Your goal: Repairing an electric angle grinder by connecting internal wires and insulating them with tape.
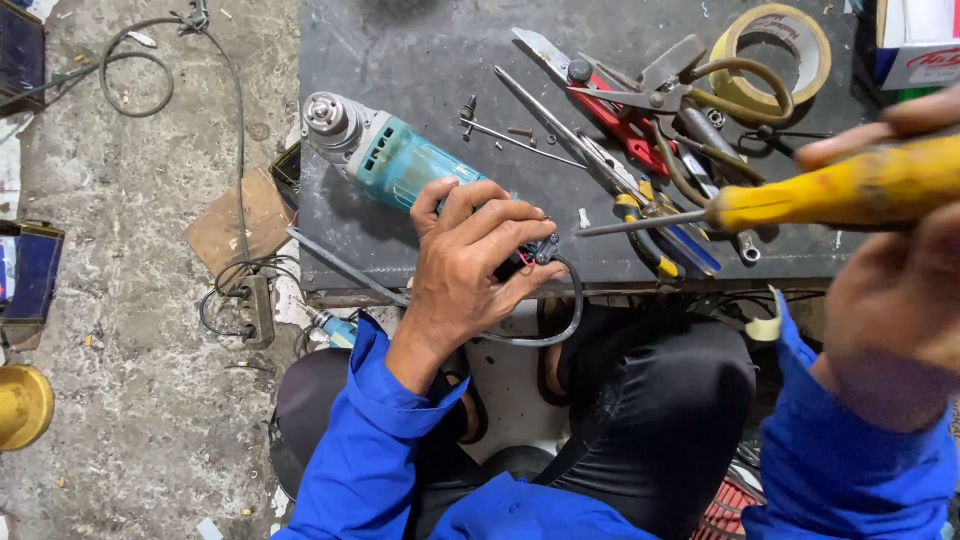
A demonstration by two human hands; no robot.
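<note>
We see the left hand (pixel 470 262) clasped over the rear of a teal angle grinder (pixel 395 160) lying on a dark metal table (pixel 420 50), its black cord (pixel 560 320) looping off the edge. The right hand (pixel 895 290) grips a yellow-handled screwdriver (pixel 830 192), tip pointing toward the grinder. Scissors (pixel 690 85), pliers (pixel 645 215) and a tape roll (pixel 772 50) lie behind.

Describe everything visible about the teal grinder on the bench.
The grinder lies on its side on the dark bench, near its left edge. Its body is translucent teal plastic, with a silvery metal gear head and bare spindle pointing up-left; no disc is fitted. The left hand grips the rear end, hiding it. A black cord loops out from under that hand, with red wire showing at the tail.
</note>
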